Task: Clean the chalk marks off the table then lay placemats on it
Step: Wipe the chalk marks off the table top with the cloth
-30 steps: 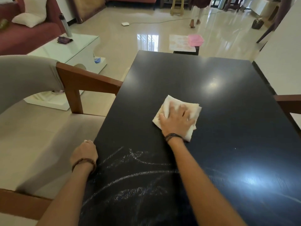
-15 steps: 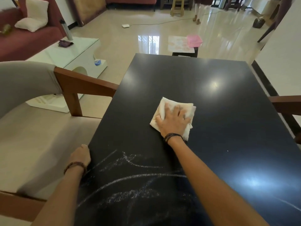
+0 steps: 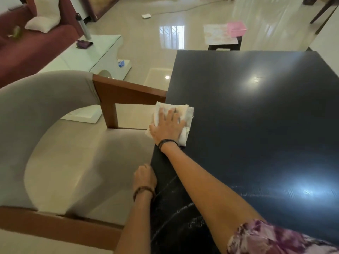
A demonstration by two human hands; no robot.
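Observation:
A glossy black table (image 3: pixel 256 116) fills the right of the head view. White chalk marks (image 3: pixel 183 211) streak its near left corner, partly hidden under my right forearm. My right hand (image 3: pixel 167 128) presses flat, fingers spread, on a folded white cloth (image 3: pixel 185 112) at the table's left edge; part of the cloth hangs over the edge. My left hand (image 3: pixel 145 177) grips the table's left edge nearer to me, fingers curled over it. A pale patterned placemat (image 3: pixel 219 34) lies on a small dark stool beyond the table's far end.
A grey upholstered chair with wooden arms (image 3: pixel 126 94) stands tight against the table's left side. A pink basket (image 3: pixel 236 28) sits on the stool. A white coffee table (image 3: pixel 88 55) and a maroon sofa (image 3: pixel 27 52) lie far left. Shiny tiled floor stretches beyond.
My right hand has slid the cloth left from the table's middle to its left edge. The view has swung left. My left hand stays on the table edge.

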